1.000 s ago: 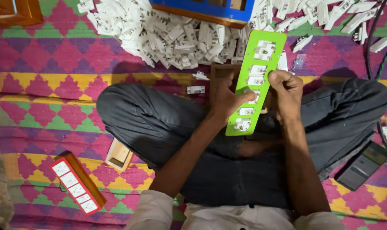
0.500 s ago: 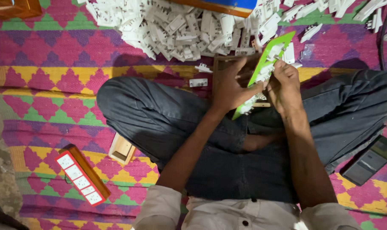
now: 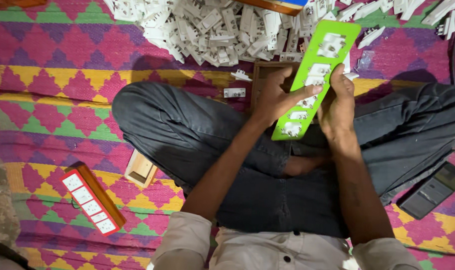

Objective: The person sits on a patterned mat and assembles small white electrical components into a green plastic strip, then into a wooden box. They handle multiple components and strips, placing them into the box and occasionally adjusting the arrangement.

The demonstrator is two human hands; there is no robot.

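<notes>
A person sits cross-legged on a bright patterned mat, a heap of white switch parts spilled ahead of the knees and a finished red-framed switch board lying by the left thigh. Above the lap, a long green panel, partly filled with white sockets, is tilted upright. The left hand grips its left edge, forefinger stretched across the face; the right hand closes around its right edge, and uneven pressure could likely pop a socket loose.
</notes>
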